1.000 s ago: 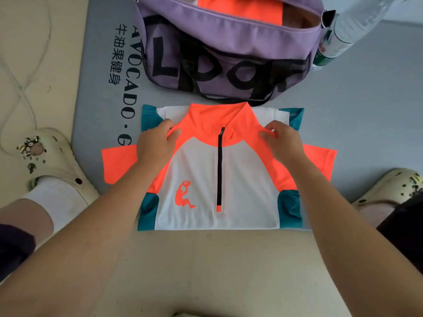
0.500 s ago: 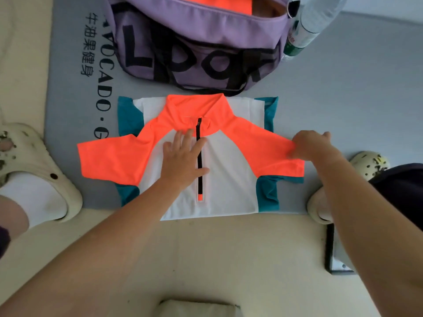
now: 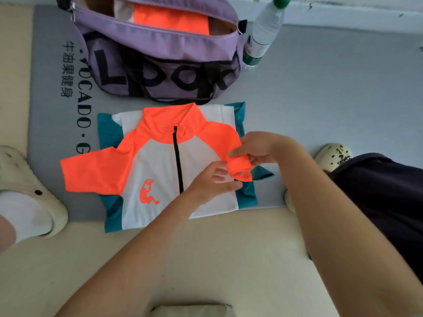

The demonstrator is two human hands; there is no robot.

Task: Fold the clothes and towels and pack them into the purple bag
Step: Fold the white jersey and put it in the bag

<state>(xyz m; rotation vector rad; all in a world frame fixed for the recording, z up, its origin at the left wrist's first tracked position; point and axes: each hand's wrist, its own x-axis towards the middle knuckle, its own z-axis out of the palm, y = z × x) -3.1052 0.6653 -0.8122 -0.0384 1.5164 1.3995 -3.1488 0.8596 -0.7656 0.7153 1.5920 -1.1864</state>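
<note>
**Fingers of both hands work the shirt's right sleeve inward**

Fingers of the left hand [image 3: 217, 179], at centre frame, lie loosely spread and lightly curled on the white chest of the shirt [image 3: 158, 170], their tips beside the sleeve end. Just to the right, the right hand [image 3: 258, 148] pinches the orange sleeve [image 3: 238, 167] between thumb and fingers, lifting its cuff off the cloth.

Moving left to right: a pale shoe [image 3: 29, 193] sits at the left edge; the shirt lies flat, front up, on a grey mat [image 3: 332, 99] at centre, its other sleeve spread out leftward. Above it, upper centre, the purple bag [image 3: 160, 56] stands open with orange cloth already inside. A water bottle [image 3: 263, 35] lies to the bag's right.

To do this step well, the left hand should probably pin the chest flat while the right lays the sleeve across, smoothing out wrinkles and keeping the edge straight.
</note>
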